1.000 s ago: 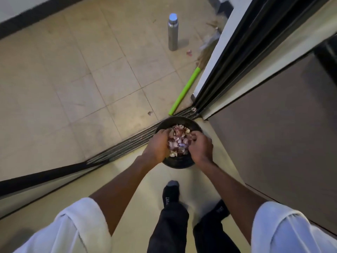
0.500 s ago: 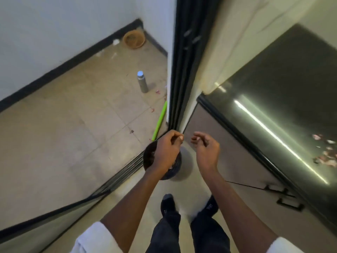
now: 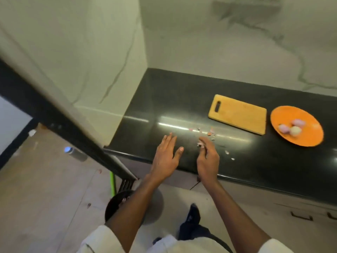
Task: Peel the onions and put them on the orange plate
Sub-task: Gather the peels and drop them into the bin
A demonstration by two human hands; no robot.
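Three peeled onions (image 3: 290, 129), two pinkish and one pale, sit on the orange plate (image 3: 310, 137) beside the cutting board (image 3: 238, 114). Your left hand (image 3: 166, 156) is spread flat and empty; your right hand (image 3: 207, 157) hangs loosely curled above the peel scraps (image 3: 211, 133).

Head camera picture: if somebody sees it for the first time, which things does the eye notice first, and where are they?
The orange plate stands out at the right end of the black counter, holding three peeled onions. Left of it lies a wooden cutting board. Nearer the front edge, the left hand is spread open over the counter, and the right hand reaches beside scattered onion skins.
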